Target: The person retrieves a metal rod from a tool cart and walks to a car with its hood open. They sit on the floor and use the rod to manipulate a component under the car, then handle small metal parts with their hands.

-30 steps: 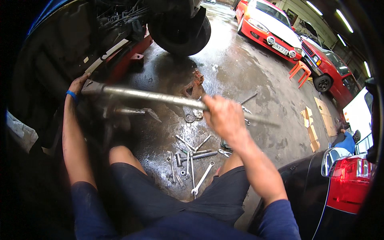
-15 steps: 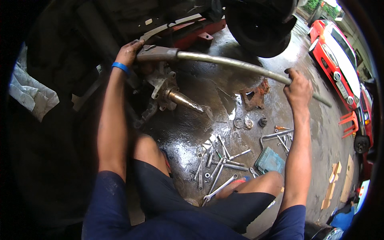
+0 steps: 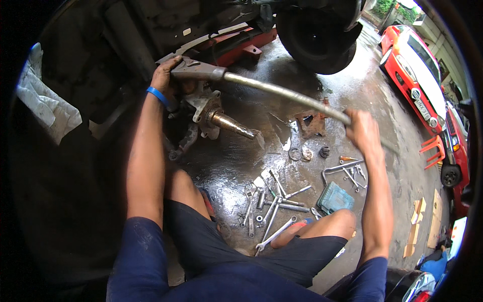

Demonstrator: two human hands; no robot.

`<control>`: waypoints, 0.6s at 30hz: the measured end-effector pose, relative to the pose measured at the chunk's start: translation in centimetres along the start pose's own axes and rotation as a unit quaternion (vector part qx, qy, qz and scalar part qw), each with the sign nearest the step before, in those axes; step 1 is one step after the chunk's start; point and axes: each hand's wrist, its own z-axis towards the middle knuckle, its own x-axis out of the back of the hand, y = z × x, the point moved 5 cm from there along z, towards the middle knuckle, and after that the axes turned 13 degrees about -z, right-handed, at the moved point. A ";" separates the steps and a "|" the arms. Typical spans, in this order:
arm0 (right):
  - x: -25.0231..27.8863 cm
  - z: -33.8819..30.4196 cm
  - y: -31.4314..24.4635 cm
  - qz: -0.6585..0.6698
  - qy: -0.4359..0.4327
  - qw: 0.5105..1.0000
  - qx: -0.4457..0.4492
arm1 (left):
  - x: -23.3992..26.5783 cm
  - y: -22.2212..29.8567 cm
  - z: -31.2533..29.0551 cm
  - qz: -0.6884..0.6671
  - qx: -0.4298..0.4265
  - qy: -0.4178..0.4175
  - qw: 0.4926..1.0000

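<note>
A long metal bar (image 3: 284, 92) slants across the view, its left end seated in a flat, dark metal socket piece (image 3: 198, 70). My left hand (image 3: 166, 73), blue band at the wrist, is closed over the far left edge of that piece. Farther right, my right hand (image 3: 363, 130) is wrapped round the bar near its outer end, slightly blurred; the tip past it is smeared. Below the socket piece, a greasy wheel spindle (image 3: 232, 125) sticks out of a metal hub carrier (image 3: 205, 111). How the socket piece is fixed behind my left hand is hidden in shadow.
Several wrenches (image 3: 274, 216) and sockets lie on the wet floor between my legs, with a teal case (image 3: 336, 198) beside them. A rusty bracket (image 3: 313, 125) and ring-shaped parts (image 3: 295, 154) lie beyond. A tyre (image 3: 319, 40) stands ahead; a red-and-white car (image 3: 412, 70) is at right.
My right hand has moved down and a little left with the bar, whose outer end now sits lower. My left hand stays at the socket piece. The view has shifted slightly.
</note>
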 end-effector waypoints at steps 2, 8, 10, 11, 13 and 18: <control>3.5 -5.9 -2.3 0.014 -0.023 1.000 0.014 | 0.4 -0.1 0.3 -0.014 0.026 -0.006 1.000; 11.2 -20.2 -14.4 -0.023 -0.107 0.986 0.123 | 0.6 -0.4 1.6 -0.081 0.067 -0.129 0.986; 12.3 -21.6 -15.3 0.036 -0.063 0.990 0.119 | 0.8 -0.2 2.1 -0.055 0.068 -0.145 0.986; 12.3 -22.0 -15.6 0.060 -0.067 0.988 0.126 | 0.7 -0.2 2.2 -0.063 0.080 -0.167 0.981; 11.5 -21.3 -14.3 0.091 -0.077 0.989 0.089 | 0.5 0.1 2.2 -0.063 0.084 -0.193 0.976; 8.5 -16.4 -10.2 0.032 0.027 0.999 -0.016 | 0.6 0.2 1.0 -0.030 0.035 -0.126 0.991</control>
